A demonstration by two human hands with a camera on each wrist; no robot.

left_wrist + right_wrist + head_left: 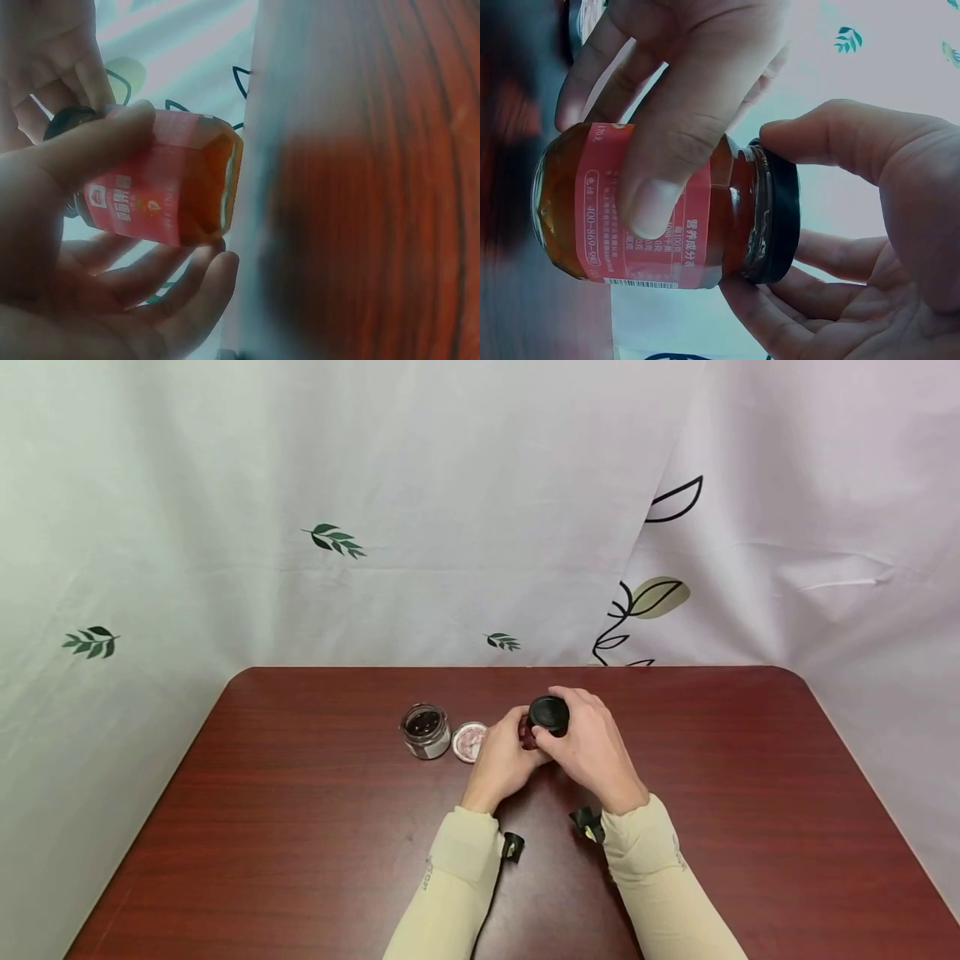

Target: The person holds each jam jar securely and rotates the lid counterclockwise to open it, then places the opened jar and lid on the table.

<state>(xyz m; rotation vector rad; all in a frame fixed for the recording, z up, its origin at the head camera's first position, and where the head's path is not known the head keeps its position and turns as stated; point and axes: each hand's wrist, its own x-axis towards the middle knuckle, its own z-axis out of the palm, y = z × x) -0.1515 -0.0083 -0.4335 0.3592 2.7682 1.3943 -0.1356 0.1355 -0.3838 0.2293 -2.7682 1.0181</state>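
Note:
Between my hands is a small glass jar (735, 187) of amber contents with a red label and a black lid (784, 214). My left hand (504, 760) grips the jar's body, its thumb (97, 146) lying across the label. On the lid, the thumb and fingers of my right hand (592, 739) pinch the rim from opposite sides. The lid sits on the jar's neck; whether it is loose cannot be told. In the head view the jar is held above the table, lid toward the camera, its body mostly hidden by the hands.
Left of the hands, an open glass jar (426, 735) with dark contents stands on the brown table (315, 827). Beside it lies a round lid (468, 742), pale inside with reddish smears, partly behind the left hand. White curtains (450, 510) with leaf prints hang behind the table.

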